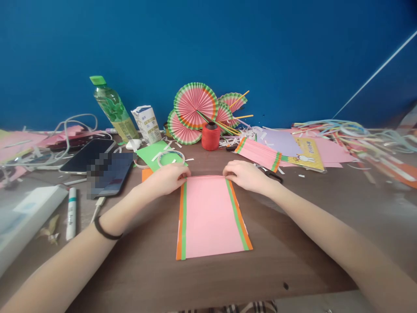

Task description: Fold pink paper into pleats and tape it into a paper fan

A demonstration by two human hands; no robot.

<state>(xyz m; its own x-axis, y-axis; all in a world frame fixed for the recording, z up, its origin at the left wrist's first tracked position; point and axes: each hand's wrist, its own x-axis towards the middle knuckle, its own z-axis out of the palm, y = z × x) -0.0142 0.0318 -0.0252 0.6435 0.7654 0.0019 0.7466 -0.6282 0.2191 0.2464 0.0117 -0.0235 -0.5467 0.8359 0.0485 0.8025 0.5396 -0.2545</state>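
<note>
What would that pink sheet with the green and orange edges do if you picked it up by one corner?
The pink sheet would probably feel light, as it looks like thin paper lying mostly flat on the table. It would likely droop, though the green strips and orange strips might stiffen its sides slightly.
</note>
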